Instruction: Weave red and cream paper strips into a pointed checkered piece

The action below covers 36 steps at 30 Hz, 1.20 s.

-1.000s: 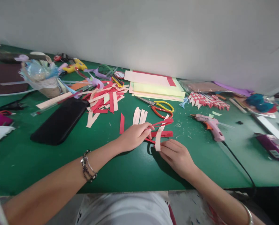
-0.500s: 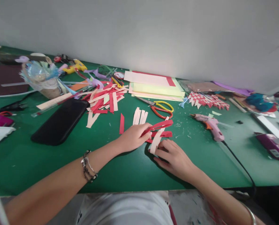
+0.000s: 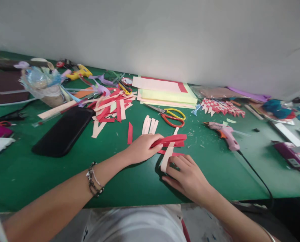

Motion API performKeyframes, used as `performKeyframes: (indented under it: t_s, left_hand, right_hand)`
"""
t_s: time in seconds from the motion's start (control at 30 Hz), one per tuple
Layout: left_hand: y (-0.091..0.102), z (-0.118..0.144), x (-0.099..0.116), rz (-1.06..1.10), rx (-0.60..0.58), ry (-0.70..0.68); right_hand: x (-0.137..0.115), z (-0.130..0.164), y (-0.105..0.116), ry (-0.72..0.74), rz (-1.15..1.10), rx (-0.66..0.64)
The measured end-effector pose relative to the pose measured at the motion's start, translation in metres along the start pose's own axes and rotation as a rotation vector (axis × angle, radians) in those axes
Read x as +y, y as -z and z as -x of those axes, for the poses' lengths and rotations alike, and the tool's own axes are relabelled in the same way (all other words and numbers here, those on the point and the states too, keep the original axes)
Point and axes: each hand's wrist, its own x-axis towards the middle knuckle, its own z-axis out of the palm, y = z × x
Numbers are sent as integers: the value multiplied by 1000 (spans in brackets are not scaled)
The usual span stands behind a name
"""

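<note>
Fingers (image 3: 158, 137) of L hand (image 3: 142, 148) pinch red strips (image 3: 170, 139)

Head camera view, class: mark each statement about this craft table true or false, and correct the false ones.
1. The left hand pinches red paper strips. True.
2. The right hand holds the scissors. False: the scissors lie on the green table beyond the hands; the right hand's fingers are at a cream paper strip.
3. The pink glue gun lies to the right of the hands. True.
4. The black case sits on the stack of paper sheets. False: it lies on the table to the left, apart from the stack.
5. The left wrist wears a beaded bracelet. True.
</note>
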Motion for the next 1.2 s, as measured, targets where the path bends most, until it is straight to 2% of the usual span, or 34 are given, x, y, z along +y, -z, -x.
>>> performKeyframes:
  t_s: [0.17,0.27,0.43,0.6,0.77,0.97,1.2]
  left_hand:
    - [0,0,0,-32,-9,0]
    - [-1,0,0,-59,-11,0]
    - [-2,0,-1,-58,-20,-42]
    - [-2,0,-3,-75,-35,-102]
    - [-2,0,-2,-164,-56,-129]
    - [-2,2,-2,-239,-64,-176]
    - [-2,3,1,-250,-79,-233]
  right_hand:
    - [4,5,-9,103,70,69]
    - [8,6,-9,74,34,60]
    - [12,7,-6,79,-146,-33]
    - [14,10,-9,41,-253,38]
    - [13,13,-12,27,-254,134]
    - [11,16,-7,-76,-213,96]
    - [14,26,-5,-44,-203,62]
